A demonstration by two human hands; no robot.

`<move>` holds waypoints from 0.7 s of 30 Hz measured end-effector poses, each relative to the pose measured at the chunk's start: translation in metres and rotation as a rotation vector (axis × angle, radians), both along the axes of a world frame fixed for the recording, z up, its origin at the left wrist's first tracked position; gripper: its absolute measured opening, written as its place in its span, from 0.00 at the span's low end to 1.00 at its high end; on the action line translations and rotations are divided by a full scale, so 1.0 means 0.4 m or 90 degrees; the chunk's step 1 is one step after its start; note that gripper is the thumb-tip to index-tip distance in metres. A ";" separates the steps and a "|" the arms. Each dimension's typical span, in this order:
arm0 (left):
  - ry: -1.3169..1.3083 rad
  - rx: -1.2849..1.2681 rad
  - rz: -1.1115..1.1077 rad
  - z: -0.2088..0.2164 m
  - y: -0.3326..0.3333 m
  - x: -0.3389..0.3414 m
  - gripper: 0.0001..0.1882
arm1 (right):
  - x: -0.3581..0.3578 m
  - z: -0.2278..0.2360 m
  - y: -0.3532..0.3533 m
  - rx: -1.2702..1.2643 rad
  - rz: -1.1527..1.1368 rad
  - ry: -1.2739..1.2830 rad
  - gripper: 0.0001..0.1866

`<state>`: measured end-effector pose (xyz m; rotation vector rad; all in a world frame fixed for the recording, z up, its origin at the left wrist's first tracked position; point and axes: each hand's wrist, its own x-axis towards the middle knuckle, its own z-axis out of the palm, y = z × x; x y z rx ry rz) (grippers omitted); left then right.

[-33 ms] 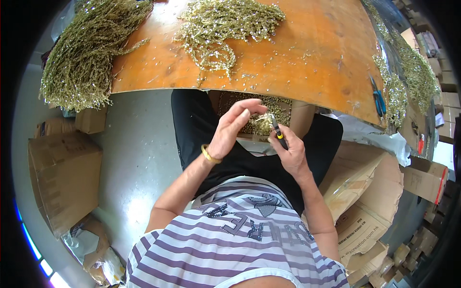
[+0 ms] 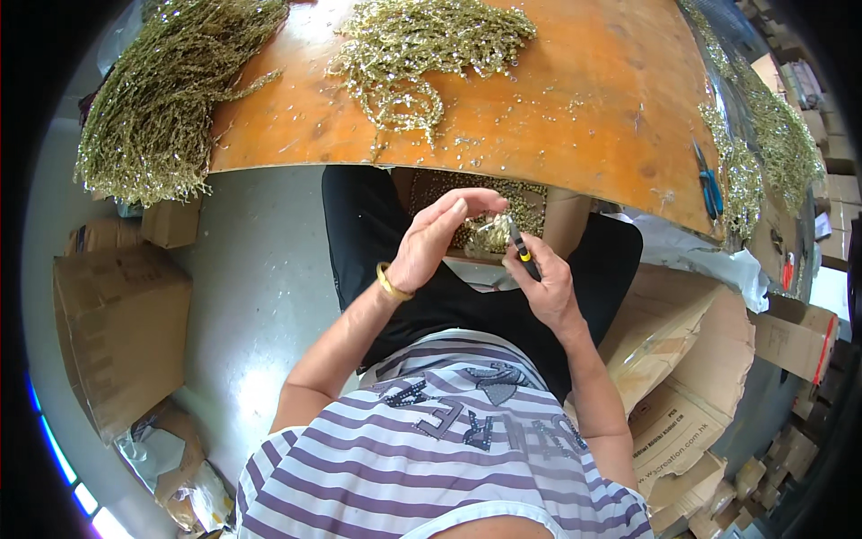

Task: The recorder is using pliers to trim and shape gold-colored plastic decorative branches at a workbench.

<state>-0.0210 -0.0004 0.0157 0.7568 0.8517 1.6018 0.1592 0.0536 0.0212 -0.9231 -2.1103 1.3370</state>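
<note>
My left hand (image 2: 437, 241), with a yellow band at the wrist, is curled around part of a glittering gold bead strand (image 2: 489, 235). The strand bunches below its fingertips, and its exact hold is partly hidden. In my right hand (image 2: 549, 286) is a pair of small pliers (image 2: 521, 247) with black and yellow handles. Their metal tip points up and meets the strand close to the left fingertips. Under both hands, between my knees, sits an open cardboard box (image 2: 563, 220) with many gold beads in it.
The curved wooden table (image 2: 611, 117) carries a gold strand heap (image 2: 431, 45), loose beads and blue-handled pliers (image 2: 708, 182). A larger strand bundle (image 2: 162, 108) hangs over its left edge. Cardboard boxes (image 2: 126, 323) stand left; torn cardboard (image 2: 682, 395) leans at right.
My left hand has shifted slightly to the right, its fingertips nearer the pliers' tip. The right hand keeps its hold on the pliers, almost unmoved.
</note>
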 end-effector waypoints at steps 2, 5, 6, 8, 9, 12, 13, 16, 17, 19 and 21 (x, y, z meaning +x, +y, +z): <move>0.074 -0.020 -0.081 0.018 0.012 -0.029 0.14 | 0.003 0.008 0.002 0.032 0.021 0.001 0.15; 0.148 -0.056 -0.209 0.020 0.013 -0.058 0.11 | 0.007 0.021 0.005 0.069 0.038 -0.004 0.16; 0.123 -0.071 -0.238 0.025 0.012 -0.066 0.10 | 0.009 0.023 0.005 0.075 0.036 -0.009 0.17; 0.112 -0.115 -0.278 0.055 0.009 -0.076 0.08 | 0.013 0.021 0.010 0.104 0.030 -0.012 0.17; 0.112 -0.117 -0.280 0.052 0.009 -0.079 0.08 | 0.015 0.021 0.011 0.134 0.027 -0.015 0.18; 0.136 -0.085 -0.325 0.046 0.012 -0.092 0.07 | 0.018 0.029 0.014 0.171 0.036 -0.037 0.19; 0.136 -0.086 -0.325 0.046 0.013 -0.090 0.07 | 0.017 0.034 0.018 0.170 0.037 -0.037 0.19; 0.084 -0.115 -0.337 0.051 0.016 -0.085 0.07 | 0.015 0.041 0.031 0.272 0.068 -0.037 0.19; 0.088 -0.141 -0.361 0.059 0.019 -0.088 0.07 | 0.017 0.040 0.034 0.275 0.076 -0.050 0.19; 0.092 -0.168 -0.384 0.057 0.024 -0.095 0.07 | 0.018 0.041 0.035 0.278 0.084 -0.063 0.19; 0.175 -0.119 -0.422 0.035 0.024 -0.105 0.08 | 0.017 0.045 0.035 0.319 0.105 -0.064 0.19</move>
